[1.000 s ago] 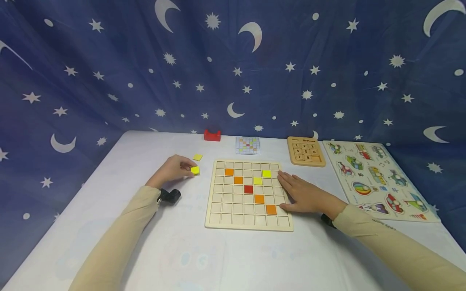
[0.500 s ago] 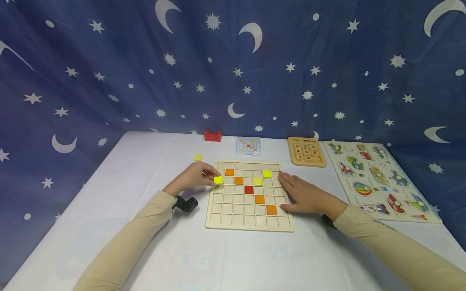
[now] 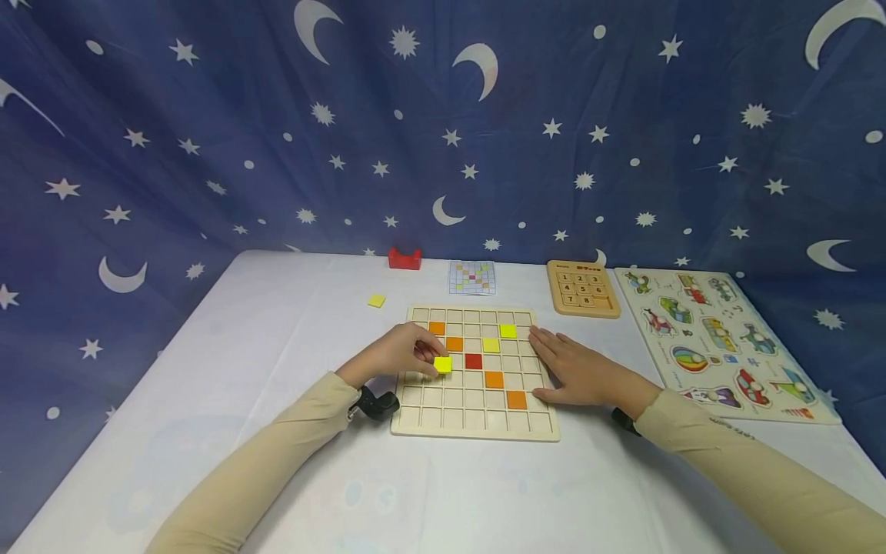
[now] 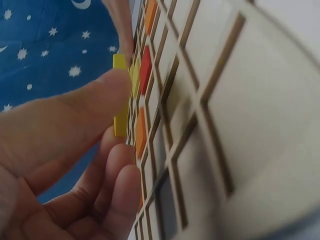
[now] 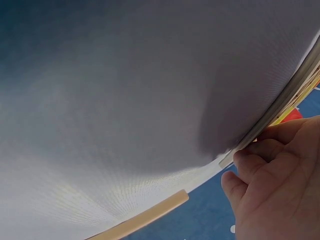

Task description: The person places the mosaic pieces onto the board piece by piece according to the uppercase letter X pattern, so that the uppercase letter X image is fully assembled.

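My left hand [image 3: 401, 352] pinches a yellow square tile [image 3: 442, 365] between thumb and fingers, close over the left half of a pale wooden grid board [image 3: 429, 420]. In the left wrist view the tile [image 4: 119, 95] stands edge-on to the camera, near the board's ridges. Set in the board are several orange tiles [image 3: 494, 380], a red tile [image 3: 474, 362] and two yellow tiles [image 3: 508, 332]. With fingers spread, my right hand [image 3: 577, 371] rests on the board's right edge. In the right wrist view its fingers lie along the board's side [image 5: 280, 102].
A loose yellow tile [image 3: 376, 301] lies left of the board. Behind stand a red holder [image 3: 404, 259] and a printed grid card [image 3: 472, 278]. To the right are a wooden number puzzle [image 3: 584, 289] and a large picture puzzle board [image 3: 716, 342]. A starry curtain [image 3: 443, 131] hangs behind.
My left hand has carried the yellow tile rightward and toward me, from beside the board to over its cells. My right hand has stayed at the right edge.
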Demonstrator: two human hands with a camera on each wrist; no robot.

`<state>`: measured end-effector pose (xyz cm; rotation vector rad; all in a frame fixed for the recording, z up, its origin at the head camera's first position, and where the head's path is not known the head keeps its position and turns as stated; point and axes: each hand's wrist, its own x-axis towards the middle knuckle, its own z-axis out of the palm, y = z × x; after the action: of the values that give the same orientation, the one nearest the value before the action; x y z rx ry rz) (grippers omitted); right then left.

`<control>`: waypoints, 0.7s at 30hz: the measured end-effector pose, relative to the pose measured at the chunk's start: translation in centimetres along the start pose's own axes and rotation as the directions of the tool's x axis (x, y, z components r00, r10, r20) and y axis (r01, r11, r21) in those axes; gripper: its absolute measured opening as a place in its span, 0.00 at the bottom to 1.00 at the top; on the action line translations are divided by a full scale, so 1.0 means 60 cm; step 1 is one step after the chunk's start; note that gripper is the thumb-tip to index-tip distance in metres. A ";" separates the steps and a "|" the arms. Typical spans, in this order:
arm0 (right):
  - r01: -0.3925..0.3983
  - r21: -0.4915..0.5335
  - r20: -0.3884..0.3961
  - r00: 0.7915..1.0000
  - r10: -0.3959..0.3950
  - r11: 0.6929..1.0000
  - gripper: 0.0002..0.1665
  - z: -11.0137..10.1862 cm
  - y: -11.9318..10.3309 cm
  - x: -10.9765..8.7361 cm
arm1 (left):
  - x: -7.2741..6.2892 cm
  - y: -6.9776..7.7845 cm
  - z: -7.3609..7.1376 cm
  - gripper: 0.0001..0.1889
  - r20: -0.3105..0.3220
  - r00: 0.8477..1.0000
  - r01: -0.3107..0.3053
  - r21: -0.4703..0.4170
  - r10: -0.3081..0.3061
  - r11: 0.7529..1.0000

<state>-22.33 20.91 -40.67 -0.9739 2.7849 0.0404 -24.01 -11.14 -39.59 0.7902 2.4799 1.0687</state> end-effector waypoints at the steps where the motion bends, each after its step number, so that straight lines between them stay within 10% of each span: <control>1: -0.001 0.000 0.001 1.000 0.001 1.000 0.54 0.000 0.000 0.000 | 0.001 0.002 0.003 0.14 0.006 1.000 -0.007 0.004 0.007 1.000; 21: -0.023 0.024 0.028 0.999 0.023 0.999 0.55 -0.006 -0.004 -0.002 | 0.017 0.014 0.031 0.13 0.031 1.000 -0.006 0.074 0.004 0.997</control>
<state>-22.17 20.78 -40.28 -0.9289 2.7651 0.0231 -23.57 -9.00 -40.30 0.8289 2.5051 0.9640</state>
